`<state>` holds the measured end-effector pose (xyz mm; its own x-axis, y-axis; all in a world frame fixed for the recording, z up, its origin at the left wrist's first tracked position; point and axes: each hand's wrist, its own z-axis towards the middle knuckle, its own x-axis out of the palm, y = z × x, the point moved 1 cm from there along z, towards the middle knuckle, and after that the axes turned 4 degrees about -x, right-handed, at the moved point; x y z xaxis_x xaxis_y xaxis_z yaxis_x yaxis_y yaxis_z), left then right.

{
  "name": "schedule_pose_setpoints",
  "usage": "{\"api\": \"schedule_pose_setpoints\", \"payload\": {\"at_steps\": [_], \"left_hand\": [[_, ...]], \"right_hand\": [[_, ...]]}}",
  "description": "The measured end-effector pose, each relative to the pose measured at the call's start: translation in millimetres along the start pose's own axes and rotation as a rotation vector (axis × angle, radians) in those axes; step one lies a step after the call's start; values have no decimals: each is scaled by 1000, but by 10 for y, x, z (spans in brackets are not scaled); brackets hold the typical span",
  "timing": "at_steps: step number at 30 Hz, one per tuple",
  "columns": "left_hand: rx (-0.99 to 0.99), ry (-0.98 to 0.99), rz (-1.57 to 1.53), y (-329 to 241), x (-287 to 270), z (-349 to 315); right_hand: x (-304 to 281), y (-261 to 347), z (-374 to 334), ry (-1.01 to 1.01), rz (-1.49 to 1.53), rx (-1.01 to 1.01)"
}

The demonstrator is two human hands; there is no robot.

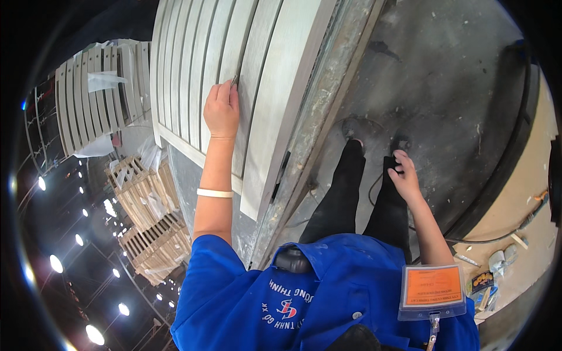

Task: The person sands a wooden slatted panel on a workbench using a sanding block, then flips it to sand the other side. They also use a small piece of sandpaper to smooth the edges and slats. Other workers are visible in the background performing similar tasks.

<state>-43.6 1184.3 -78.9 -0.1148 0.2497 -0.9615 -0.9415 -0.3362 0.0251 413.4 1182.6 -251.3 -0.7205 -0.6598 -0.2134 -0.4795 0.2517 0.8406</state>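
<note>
My left hand (221,111) is closed in a pinch on a small, thin dark piece (234,81), its kind too small to make out. It rests over a pale grey slatted wooden panel (287,70), at the gap between two slats. The panel lies on a worn workbench (319,126), whose edge runs beside it. Over my right leg hangs my right hand (405,175), fingers loosely bent and apart, with nothing visible in it.
Further slatted panels (88,99) stand at the far left, above stacked wooden frames (143,205). At the right, a light board surface (509,234) with a dark curved edge carries a cable (497,241), a wood offcut (518,240) and small packages (482,282). Grey concrete floor (433,76) lies between.
</note>
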Motion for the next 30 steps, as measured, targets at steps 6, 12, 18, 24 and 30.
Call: {"api": "schedule_pose_setpoints", "payload": {"at_steps": [6, 12, 18, 24, 30], "left_hand": [[88, -56, 13, -48, 28, -14], [99, -86, 30, -155, 193, 343], [139, -134, 71, -186, 90, 187], [135, -120, 102, -204, 256, 507], [106, -92, 139, -132, 161, 191]], "right_hand": [[75, -654, -260, 61, -158, 162], [150, -832, -302, 101, -168, 193], [117, -918, -337, 116, -168, 212], [-15, -996, -395, 124, -162, 280], [-106, -1073, -415, 80, -168, 270]]}}
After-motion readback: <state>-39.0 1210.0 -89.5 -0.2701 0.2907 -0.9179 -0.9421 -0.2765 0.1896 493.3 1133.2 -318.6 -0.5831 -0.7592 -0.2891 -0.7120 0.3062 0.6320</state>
